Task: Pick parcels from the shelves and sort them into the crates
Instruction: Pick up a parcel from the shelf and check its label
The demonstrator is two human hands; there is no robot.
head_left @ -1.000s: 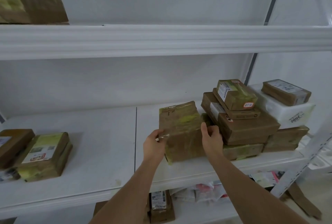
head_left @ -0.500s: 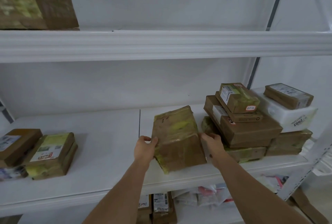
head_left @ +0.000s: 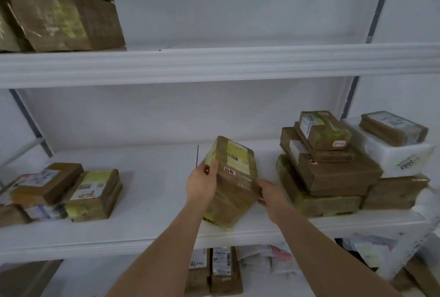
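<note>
I see a brown cardboard parcel wrapped in clear and yellow tape (head_left: 232, 181) in the middle of the white middle shelf (head_left: 152, 192). It is tipped up on its near bottom edge, which sits close to the front lip of the shelf, and its top leans away from me. A small pink sticker with writing is on its face, next to a yellow label. My left hand (head_left: 202, 183) is on the left side of the parcel, and its thumb curls over the front face near the pink sticker, so this hand grips the parcel. My right hand (head_left: 271, 195) is at the lower right side of the parcel. Its fingers reach toward the taped edge and touch it, but I cannot tell if they curl round it. Both arms are bare and reach up and forward from the bottom of the view, the left one more upright, the right one slanting in from the right. Just to the right of the parcel stands a stack of brown cardboard boxes (head_left: 331, 170), and it does not touch the parcel. Far to the left on the same shelf sits a small pile of taped brown packets (head_left: 92, 193), well apart from my hands.
</note>
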